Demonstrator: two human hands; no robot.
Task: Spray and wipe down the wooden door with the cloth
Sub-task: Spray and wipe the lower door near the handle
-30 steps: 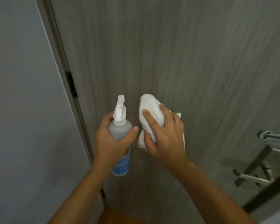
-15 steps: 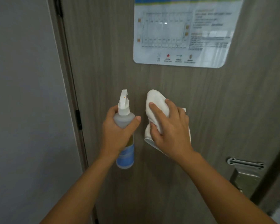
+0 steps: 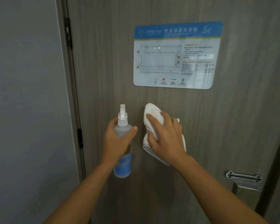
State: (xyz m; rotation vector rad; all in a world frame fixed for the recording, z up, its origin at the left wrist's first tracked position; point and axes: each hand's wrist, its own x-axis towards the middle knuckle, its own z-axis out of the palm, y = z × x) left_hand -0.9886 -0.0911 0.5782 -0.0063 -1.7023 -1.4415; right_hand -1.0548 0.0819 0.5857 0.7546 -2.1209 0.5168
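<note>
The grey-brown wooden door (image 3: 103, 70) fills most of the head view. My left hand (image 3: 116, 143) grips a clear spray bottle (image 3: 122, 165) with a white nozzle and a blue label, held upright close to the door. Just to its right, my right hand (image 3: 166, 138) presses a bunched white cloth (image 3: 152, 113) flat against the door below the sign. Part of the cloth is hidden under my fingers.
A laminated evacuation plan sign (image 3: 178, 55) with a blue header is stuck on the door above my hands. A metal latch plate (image 3: 243, 177) sits at the lower right. The door frame with dark hinges (image 3: 69, 34) and a pale wall (image 3: 26, 102) lie left.
The view has tilted upward, so the whole sign now shows and the handle has dropped toward the corner. Both hands rose along the door, keeping the bottle and cloth side by side.
</note>
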